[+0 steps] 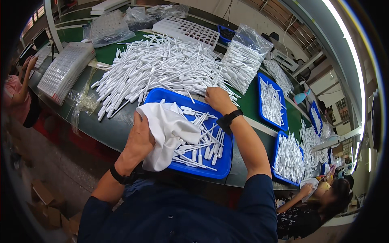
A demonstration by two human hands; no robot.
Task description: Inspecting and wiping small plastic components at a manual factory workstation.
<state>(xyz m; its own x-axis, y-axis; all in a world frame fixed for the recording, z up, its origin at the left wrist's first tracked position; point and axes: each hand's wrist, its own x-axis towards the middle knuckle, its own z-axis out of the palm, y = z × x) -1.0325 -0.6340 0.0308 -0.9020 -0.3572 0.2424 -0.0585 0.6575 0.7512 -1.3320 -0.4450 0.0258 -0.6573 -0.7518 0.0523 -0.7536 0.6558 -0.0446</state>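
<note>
- Left hand (139, 135) grips a white cloth (168, 131), fingers closed around it, over the near-left corner of the blue tray (221, 168).
- Right hand (216, 99) sits at that tray's far rim, touching the big pile of white plastic droppers (158, 69); whether its fingers pinch one, I cannot tell.
- Beyond the tray to the right, a clear bag (245, 56) stuffed with droppers stands upright.
- Far left of the tray, a stack of clear blister sheets (65, 69).
- Three more blue trays (272, 101) run off to its right, loaded with droppers.
</note>
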